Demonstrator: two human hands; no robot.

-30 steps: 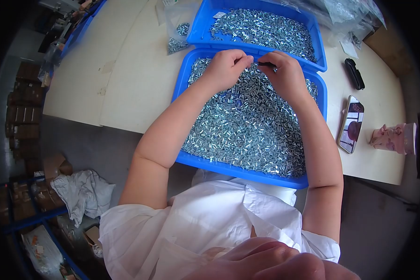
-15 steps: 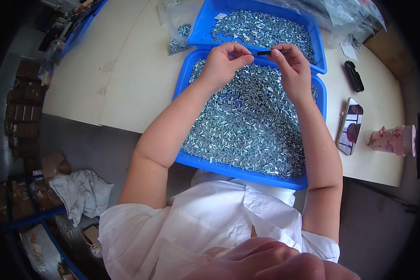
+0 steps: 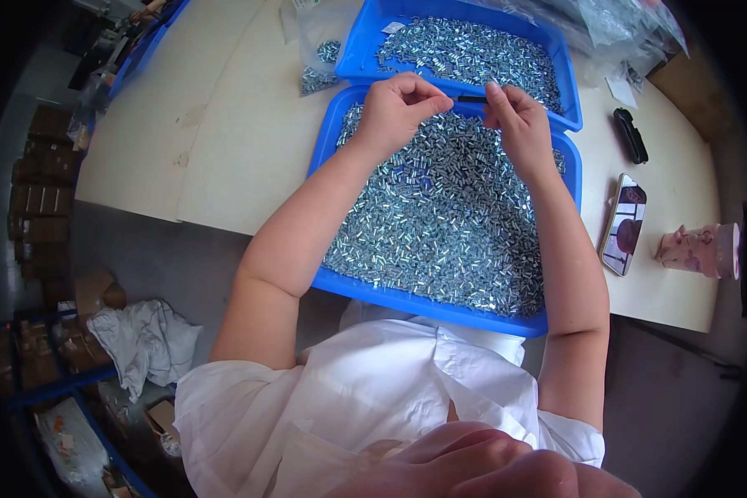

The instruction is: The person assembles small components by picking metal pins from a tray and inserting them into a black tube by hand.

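Note:
My right hand (image 3: 519, 124) is closed round a thin black pen-like tool (image 3: 471, 100), which points left. My left hand (image 3: 397, 109) pinches thumb against forefinger at the tool's tip; whatever it grips there is too small to make out. Both hands are above the far part of a blue tray (image 3: 320, 158) at the table's near edge. Small shiny metal pins (image 3: 436, 224), short and cylindrical, fill that tray. Behind it, touching or overlapping its rim, stands a second blue tray (image 3: 353, 62) with more of these pieces.
A clear bag (image 3: 317, 50) with metal pieces lies left of the far tray. On the right are a black case (image 3: 630, 135), a phone (image 3: 623, 224) and a pink cup (image 3: 699, 249). Plastic sheeting (image 3: 614, 29) covers the back right; the pale table (image 3: 216, 124) extends left.
My right hand has shifted slightly, its fingers curling further round the black tool, which now lies more level. The left hand stays nearly in place, still pinching.

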